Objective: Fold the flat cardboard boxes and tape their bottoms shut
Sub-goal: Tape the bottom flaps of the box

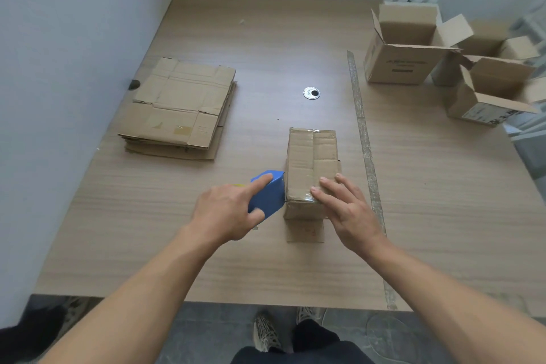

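A folded cardboard box (pixel 311 162) was seen standing near the middle of the wooden table (pixel 266 269), its closed flaps turned upward. Glossy clear tape was visible along the seam between those flaps, most plainly at the near and far edges. 1 loose flap (pixel 305 230) lay flat on the table at the near end of the box.

A blue tape dispenser (pixel 270 196) was held by the left hand (pixel 227 213) against the box's near left corner. The index finger was stretched along the dispenser's top and the thumb was pressed to its side; the other fingers were hidden behind the hand. The right hand (pixel 345 210) was laid on the near end of the box top, fingers straight and slightly spread, the tips resting on the taped seam.

A stack of flat boxes (pixel 180 106) was set well to the left, close to the wall. At the far right, 2 open boxes (pixel 399 47) (pixel 487 91) stood with their flaps up, and more cardboard behind them was too blurred to be made out. A round metal grommet (pixel 311 93) was set into the table beyond the folded box, and a worn strip (pixel 365 142) ran along the tabletop just to its right.
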Action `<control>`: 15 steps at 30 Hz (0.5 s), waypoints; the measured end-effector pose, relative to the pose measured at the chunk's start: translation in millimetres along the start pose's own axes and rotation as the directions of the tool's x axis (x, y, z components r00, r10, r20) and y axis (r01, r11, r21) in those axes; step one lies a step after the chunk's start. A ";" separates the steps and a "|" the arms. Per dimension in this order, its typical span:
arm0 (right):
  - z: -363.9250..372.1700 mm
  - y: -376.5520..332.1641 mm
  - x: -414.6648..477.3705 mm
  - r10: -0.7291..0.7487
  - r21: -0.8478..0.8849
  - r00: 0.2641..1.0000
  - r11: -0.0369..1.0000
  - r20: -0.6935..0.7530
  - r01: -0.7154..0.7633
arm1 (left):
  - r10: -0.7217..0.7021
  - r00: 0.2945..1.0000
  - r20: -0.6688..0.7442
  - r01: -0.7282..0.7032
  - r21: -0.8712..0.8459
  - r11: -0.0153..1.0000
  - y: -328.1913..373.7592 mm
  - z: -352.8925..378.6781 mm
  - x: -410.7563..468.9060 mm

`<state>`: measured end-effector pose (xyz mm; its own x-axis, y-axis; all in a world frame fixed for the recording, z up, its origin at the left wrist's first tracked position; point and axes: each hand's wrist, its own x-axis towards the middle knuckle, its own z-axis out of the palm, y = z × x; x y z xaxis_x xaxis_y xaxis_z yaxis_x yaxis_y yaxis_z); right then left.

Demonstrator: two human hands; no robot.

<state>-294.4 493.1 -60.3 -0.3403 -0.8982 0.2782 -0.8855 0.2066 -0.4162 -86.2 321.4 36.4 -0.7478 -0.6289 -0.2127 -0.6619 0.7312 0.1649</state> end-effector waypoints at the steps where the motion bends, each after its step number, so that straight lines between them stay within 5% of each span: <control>1: 0.0 -1.0 -0.3 0.002 -0.006 1.000 1.000 0.008 -0.002 | -0.004 1.000 -0.009 0.004 0.035 0.999 2.3 0.9 2.5; 10: -18.4 -35.2 6.6 0.056 -0.209 0.998 0.977 0.030 -0.049 | -0.189 0.981 0.033 0.191 -0.197 0.961 -2.5 8.8 -0.7; 15: -15.9 -53.9 17.6 0.090 -0.092 0.995 0.992 0.031 -0.087 | -0.252 0.966 -0.054 0.210 -0.402 0.891 -15.5 46.6 -24.5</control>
<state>-257.7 472.3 -19.2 -0.4087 -0.8874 0.2131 -0.8781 0.3187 -0.3570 -55.1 337.8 -5.8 -0.5589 -0.8060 -0.1950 -0.7675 0.4137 0.4898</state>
